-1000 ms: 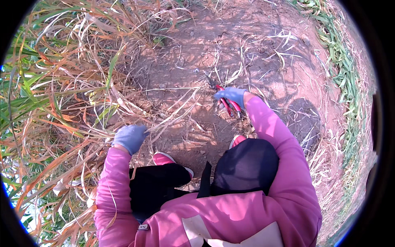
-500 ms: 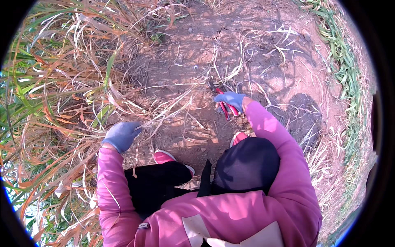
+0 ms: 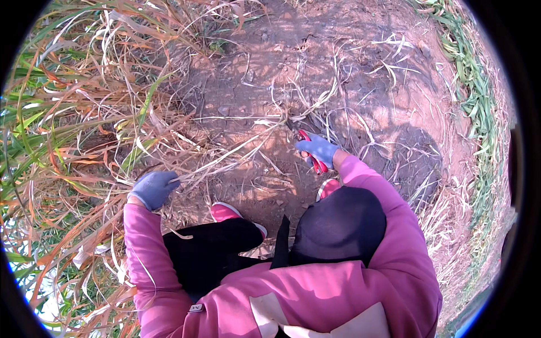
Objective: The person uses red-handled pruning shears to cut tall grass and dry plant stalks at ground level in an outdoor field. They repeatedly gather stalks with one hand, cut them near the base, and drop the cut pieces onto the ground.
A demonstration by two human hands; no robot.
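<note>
In a blue-grey glove, my left hand (image 3: 154, 190) is closed round the loose ends of a bundle of dry straw-coloured stems (image 3: 231, 156). The stems stretch from that fist across the soil toward a dry clump (image 3: 288, 115) ahead. My right hand (image 3: 319, 151), also gloved, grips red-handled pruning shears (image 3: 304, 136). Their dark blades point forward at the stems where these meet the clump; the exact contact is too small to make out. The shears' handles look squeezed together in my palm.
Tall green and drying grass (image 3: 73, 129) crowds the left side. Bare brown soil (image 3: 253, 67) with scattered dry stalks lies ahead. A strip of cut green leaves (image 3: 479, 112) runs along the right. Below are my red shoes (image 3: 225, 212) and dark-clad knees (image 3: 341, 225).
My left hand has shifted left and slightly back, drawing the stems with it. The shears' handles, spread apart before, have come together in my right hand, which has turned slightly.
</note>
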